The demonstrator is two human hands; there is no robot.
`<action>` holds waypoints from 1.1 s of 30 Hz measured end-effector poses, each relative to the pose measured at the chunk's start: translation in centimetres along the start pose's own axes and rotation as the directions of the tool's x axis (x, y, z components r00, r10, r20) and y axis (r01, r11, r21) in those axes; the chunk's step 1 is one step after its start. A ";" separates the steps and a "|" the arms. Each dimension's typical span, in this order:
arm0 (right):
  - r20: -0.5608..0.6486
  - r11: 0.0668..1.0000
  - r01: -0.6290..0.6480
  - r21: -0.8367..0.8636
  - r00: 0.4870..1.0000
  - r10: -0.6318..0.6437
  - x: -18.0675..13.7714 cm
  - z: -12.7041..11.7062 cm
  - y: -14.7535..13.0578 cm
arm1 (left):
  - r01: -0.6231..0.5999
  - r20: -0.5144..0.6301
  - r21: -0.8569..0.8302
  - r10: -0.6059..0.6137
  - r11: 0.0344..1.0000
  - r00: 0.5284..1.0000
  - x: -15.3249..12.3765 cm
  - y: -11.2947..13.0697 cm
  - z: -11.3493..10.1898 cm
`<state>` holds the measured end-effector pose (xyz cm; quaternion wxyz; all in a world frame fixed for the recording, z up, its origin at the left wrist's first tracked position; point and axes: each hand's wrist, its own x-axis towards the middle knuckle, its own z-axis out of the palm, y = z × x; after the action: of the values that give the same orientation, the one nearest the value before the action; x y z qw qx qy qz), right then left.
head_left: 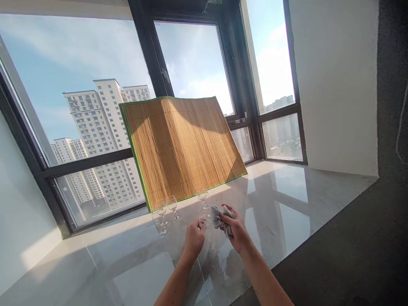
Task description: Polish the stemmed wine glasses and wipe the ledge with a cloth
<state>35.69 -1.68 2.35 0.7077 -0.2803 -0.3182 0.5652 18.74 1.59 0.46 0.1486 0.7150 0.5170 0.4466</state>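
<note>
My left hand (194, 237) is closed around the stem of a clear wine glass (204, 219), which lies tilted toward my right hand. My right hand (234, 229) grips a grey cloth (219, 217) pressed against the glass's bowl. Both hands hover just above a glossy marble sill (287, 199). Three more wine glasses stand upright on the sill: one (202, 196) just beyond my hands, one (172, 207) to the left, and another (160, 221) nearer the left front.
A bamboo mat with green edging (181, 144) leans against the dark-framed window (149, 59) behind the glasses. High-rise buildings show outside. A white wall (334, 85) closes the right end; the sill's front edge drops to a dark floor (350, 255).
</note>
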 end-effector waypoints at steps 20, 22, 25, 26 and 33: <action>0.175 0.863 0.115 -0.492 0.984 -0.031 -0.3 1.5 3.7 | 0.291 0.173 -0.827 -0.274 0.481 0.946 0.3 1.7 -0.2; 0.158 0.922 0.046 -0.383 0.987 0.017 -0.3 1.7 3.1 | 0.295 0.162 -0.750 -0.268 0.591 0.950 0.3 1.2 0.2; 0.068 0.968 0.040 -0.246 0.997 -0.024 -0.3 1.4 1.9 | 0.326 0.115 -0.632 -0.330 0.703 0.937 0.3 0.1 0.8; 0.013 0.975 0.055 -0.216 0.998 -0.053 -0.3 1.3 1.6 | 0.320 0.081 -0.556 -0.333 0.767 0.940 0.3 -0.3 0.9; -0.260 0.949 0.168 -0.268 0.936 -0.239 0.2 0.3 1.2 | 0.030 0.124 -0.060 -0.023 0.998 0.992 0.1 -2.0 2.3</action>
<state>34.71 -1.24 1.63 0.7621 -0.4092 -0.3049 0.3985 19.30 3.09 -2.12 0.2081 0.7293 0.5022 0.4154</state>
